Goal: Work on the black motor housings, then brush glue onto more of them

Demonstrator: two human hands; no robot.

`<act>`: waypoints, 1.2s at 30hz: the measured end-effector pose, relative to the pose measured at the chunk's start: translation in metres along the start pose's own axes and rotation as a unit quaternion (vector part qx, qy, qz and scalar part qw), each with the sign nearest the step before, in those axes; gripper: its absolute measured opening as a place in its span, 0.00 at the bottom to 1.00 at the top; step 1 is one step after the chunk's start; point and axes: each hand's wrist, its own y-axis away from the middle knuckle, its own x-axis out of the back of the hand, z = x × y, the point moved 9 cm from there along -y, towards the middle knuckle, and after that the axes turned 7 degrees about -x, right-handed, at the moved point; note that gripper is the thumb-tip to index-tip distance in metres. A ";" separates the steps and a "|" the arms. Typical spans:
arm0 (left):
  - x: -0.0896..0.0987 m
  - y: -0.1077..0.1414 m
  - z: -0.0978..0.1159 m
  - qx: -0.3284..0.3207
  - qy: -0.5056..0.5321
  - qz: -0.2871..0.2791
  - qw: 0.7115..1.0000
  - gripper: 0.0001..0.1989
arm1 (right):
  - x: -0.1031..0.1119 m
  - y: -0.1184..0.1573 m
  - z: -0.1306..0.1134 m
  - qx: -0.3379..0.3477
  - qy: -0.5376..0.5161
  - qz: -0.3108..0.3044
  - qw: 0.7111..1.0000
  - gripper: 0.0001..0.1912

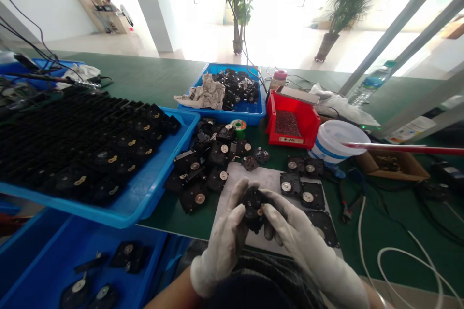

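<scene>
Both my hands wear white fabric gloves. My left hand (224,234) and my right hand (293,231) grip a small black plastic mechanism (253,210) from either side, above a white sheet (250,174). A metal hub shows between my fingers, and much of the mechanism is hidden by them. Several flat black units with silver hubs (302,188) lie on the sheet to my right. A loose pile of similar units (206,164) sits just beyond my left hand on the green mat (159,79).
A blue tray (145,198) of black units stands left, with another blue tray (43,260) below it. Ahead are a blue tray (235,117) of parts and crumpled paper, a red bin (286,140), a white bucket (337,140), and a cardboard box (393,166). Cables lie right.
</scene>
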 end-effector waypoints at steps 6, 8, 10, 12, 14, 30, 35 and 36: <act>0.003 -0.004 0.004 0.090 -0.080 0.041 0.992 0.21 | 0.010 0.005 0.008 -0.038 -0.097 0.086 0.991 0.20; 0.004 -0.007 0.005 0.116 -0.094 0.051 0.988 0.18 | 0.012 0.007 0.012 -0.026 -0.085 0.093 0.992 0.19; 0.004 -0.010 0.007 0.125 -0.105 0.056 0.985 0.18 | 0.011 0.010 0.022 -0.026 -0.068 0.097 0.993 0.19; 0.004 -0.012 0.005 0.131 -0.111 0.055 0.984 0.19 | 0.008 0.013 0.030 -0.027 -0.063 0.097 0.993 0.19; 0.005 -0.012 0.002 0.139 -0.110 0.051 0.983 0.20 | 0.004 0.014 0.033 -0.025 -0.070 0.093 0.993 0.20; -0.010 -0.004 0.007 0.146 -0.128 -0.011 0.981 0.11 | 0.008 0.020 0.042 -0.045 -0.076 0.102 0.991 0.24; -0.014 -0.005 0.004 0.144 -0.118 0.042 0.982 0.16 | 0.003 0.019 0.039 -0.039 -0.092 0.095 0.990 0.24; -0.014 -0.006 0.002 0.142 -0.118 0.050 0.982 0.16 | 0.002 0.019 0.038 -0.039 -0.092 0.097 0.990 0.24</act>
